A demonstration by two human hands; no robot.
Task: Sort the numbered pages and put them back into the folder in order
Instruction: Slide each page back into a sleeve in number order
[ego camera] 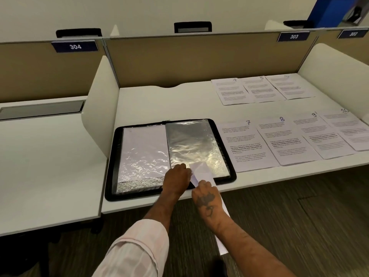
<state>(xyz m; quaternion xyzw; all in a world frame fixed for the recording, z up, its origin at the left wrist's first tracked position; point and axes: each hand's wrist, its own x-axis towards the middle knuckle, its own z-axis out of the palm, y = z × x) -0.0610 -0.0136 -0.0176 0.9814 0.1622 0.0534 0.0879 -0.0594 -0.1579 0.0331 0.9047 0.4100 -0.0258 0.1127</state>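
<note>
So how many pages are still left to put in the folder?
Sorting looks done: seven pages lie in order on the desk, from page 4 to page 10. One page already sits in the folder, on its left side. The left hand and right hand hold a sheet partway in the right pocket. Those seven are left.

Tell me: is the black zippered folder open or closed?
Open. The black zippered folder lies spread flat, two clear plastic sleeves showing.

The folder [111, 160] has a matt black rim that looks like cloth. Its sleeves [195, 140] are clear plastic, glossy and crinkled. The pages [249, 144] are matt white paper. The desk [159, 104] is smooth and matt, and the floor [299, 216] is rough carpet.
</note>
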